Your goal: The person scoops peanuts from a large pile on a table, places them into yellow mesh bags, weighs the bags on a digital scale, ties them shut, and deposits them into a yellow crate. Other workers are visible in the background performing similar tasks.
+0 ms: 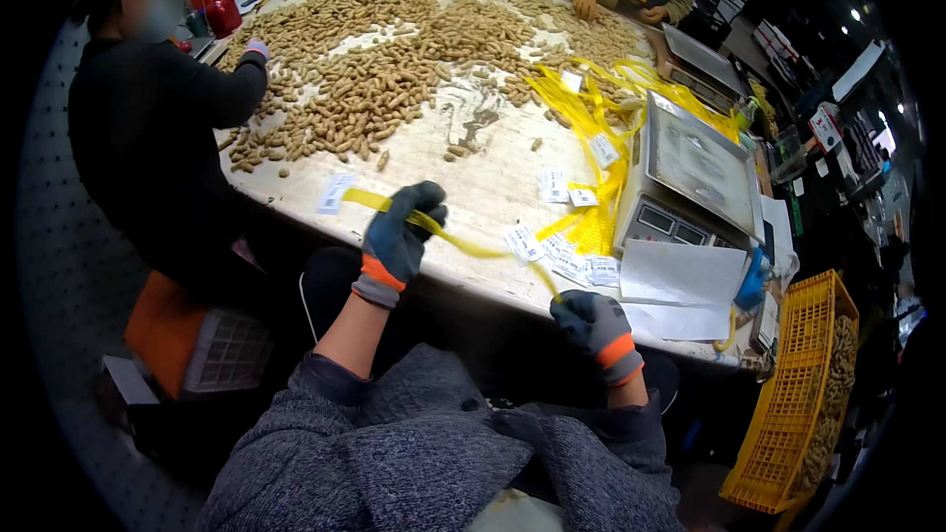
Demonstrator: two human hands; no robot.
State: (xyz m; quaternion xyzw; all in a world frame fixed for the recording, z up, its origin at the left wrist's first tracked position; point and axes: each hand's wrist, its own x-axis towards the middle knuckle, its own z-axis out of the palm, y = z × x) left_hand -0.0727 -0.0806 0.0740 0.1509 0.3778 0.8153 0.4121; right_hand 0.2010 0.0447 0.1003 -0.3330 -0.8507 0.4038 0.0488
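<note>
A yellow mesh net bag [473, 247] stretches between my two gloved hands above the table's near edge. My left hand [405, 225], in a dark glove with an orange cuff band, grips it near the end that bears a white printed label [336, 193]. At the lower right, my right hand [593, 325] holds the other end in closed fingers. Beyond my right hand lies a bundle of yellow net bags [600, 218] with several white labels [565, 258]. Loose peanuts in shells [369, 96] are heaped across the far part of the table [502, 155].
A digital scale [691, 177] stands at the right, papers [684, 273] in front of it. A second scale [702, 59] is behind. A yellow crate [787, 391] of peanuts is at far right. A person [162, 103] works at left; several gloved people are across the table.
</note>
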